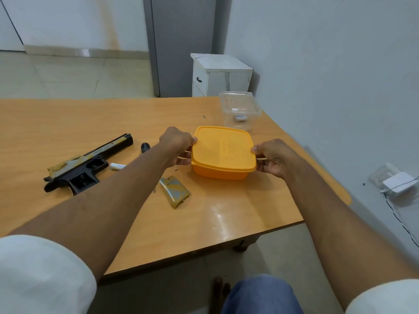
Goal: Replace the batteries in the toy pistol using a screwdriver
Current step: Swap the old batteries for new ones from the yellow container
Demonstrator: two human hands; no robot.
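Observation:
A black and gold toy pistol (pixel 88 164) lies on its side at the left of the wooden table (pixel 238 223), its grip compartment uncovered. The gold grip cover (pixel 174 191) lies loose nearer the table's front edge. A white battery (pixel 117 166) rests beside the pistol. The screwdriver's black handle (pixel 145 147) shows just behind my left forearm. An orange lidded box (pixel 223 152) is in the middle of the table. My left hand (pixel 178 143) grips its left edge and my right hand (pixel 274 158) grips its right edge.
A clear plastic tub (pixel 240 111) with a small item inside stands at the table's far right corner. A white cabinet (pixel 221 74) is behind the table. A white charger with a cord (pixel 399 183) lies to the right, off the table. A tiny screw (pixel 175 169) lies near the orange box.

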